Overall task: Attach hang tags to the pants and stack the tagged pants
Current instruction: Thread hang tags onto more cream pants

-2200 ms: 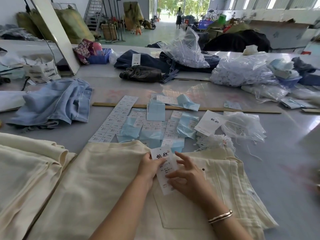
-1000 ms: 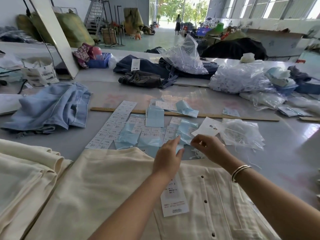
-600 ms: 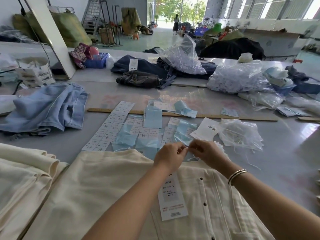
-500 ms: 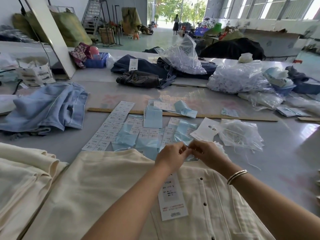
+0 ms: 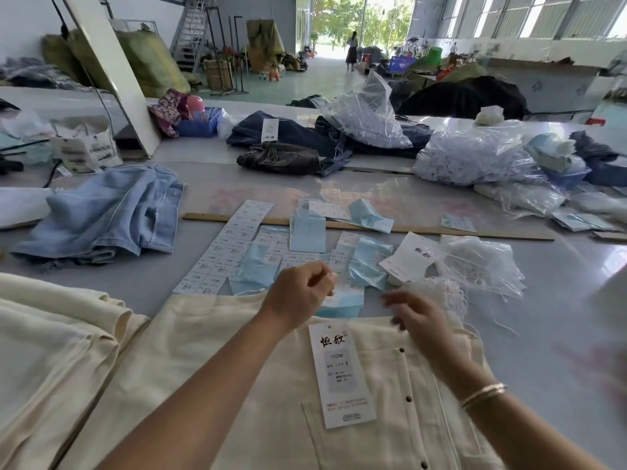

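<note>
At frame centre, your left hand [image 5: 300,293] curls, pinching something too thin to identify. Your blurred right hand [image 5: 415,315] hangs loosely curled beside the hang tag [image 5: 341,374] on cream pants [image 5: 203,361].

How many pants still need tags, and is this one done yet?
A hang tag already lies on the cream pants in front. The left hand is curled near the waistband; whether the string is tied is unclear. Folded cream pants sit alongside. Blue jeans show no tag.

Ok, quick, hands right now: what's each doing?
Left hand: fingers curled, pinching something thin, too small to identify.
Right hand: blurred, fingers loosely curled, nothing visibly held.
</note>
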{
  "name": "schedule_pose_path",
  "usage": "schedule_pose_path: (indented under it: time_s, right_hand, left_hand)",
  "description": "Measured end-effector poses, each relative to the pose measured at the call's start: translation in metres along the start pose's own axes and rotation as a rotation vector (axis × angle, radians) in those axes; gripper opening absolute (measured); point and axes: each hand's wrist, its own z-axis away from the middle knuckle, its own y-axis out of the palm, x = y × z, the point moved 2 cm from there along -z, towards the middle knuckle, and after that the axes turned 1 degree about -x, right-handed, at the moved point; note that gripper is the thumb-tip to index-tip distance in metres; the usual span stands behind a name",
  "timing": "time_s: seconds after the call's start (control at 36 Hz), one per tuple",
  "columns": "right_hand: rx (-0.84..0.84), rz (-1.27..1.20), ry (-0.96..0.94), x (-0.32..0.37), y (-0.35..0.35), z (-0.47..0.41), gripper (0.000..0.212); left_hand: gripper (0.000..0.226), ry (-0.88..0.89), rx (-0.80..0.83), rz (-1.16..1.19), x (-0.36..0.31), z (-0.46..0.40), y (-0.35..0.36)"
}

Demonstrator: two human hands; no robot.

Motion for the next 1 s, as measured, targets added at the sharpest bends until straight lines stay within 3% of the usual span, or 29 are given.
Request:
schedule_pose_path:
  time_s: [0.08,0.14,0.25,0.33,0.53,0.64,0.72,0.81,0.89,1.0]
  right_hand:
    - [0.448,-0.610,0.495,0.011,0.047,0.043,0.042]
    - [0.553,-0.814,0.629,0.018,0.066,0.054,0.053]
    - [0.412,-1.136,0.687,0.030,0.081,0.047,0.052]
    - [0.250,-1.272,0.664,0.028,0.075,0.031,0.043]
    - [0.097,-1.316,0.644,0.019,0.044,0.008,0.028]
    - [0.030,-1.230,0.522,0.012,0.032,-0.002,0.022]
    - [0.014,-1.106,0.325,0.008,0.025,-0.005,0.026]
    - [0.024,-1.031,0.203,0.004,0.021,-0.004,0.024]
    - [0.009,-0.913,0.147,-0.001,0.019,-0.002,0.014]
    - [-0.028,-0.667,0.134,-0.009,0.021,0.001,0.015]
  left_hand:
    - [0.025,0.051,0.028,-0.072,-0.008,0.002,-0.005]
    - [0.021,0.111,0.041,-0.125,-0.014,0.006,-0.003]
    - [0.015,0.231,0.034,-0.144,-0.020,0.021,0.000]
    - [0.016,0.199,0.042,-0.098,-0.013,0.034,0.001]
    - [0.018,0.071,0.093,-0.056,0.019,0.063,0.019]
    - [0.020,-0.004,0.151,-0.077,0.033,0.070,0.033]
    - [0.034,-0.107,0.171,-0.185,0.032,0.072,0.045]
    - [0.057,-0.275,0.090,-0.410,0.025,0.070,0.058]
    - [0.086,-0.430,0.061,-0.518,0.017,0.067,0.071]
    - [0.094,-0.507,0.100,-0.656,0.014,0.059,0.084]
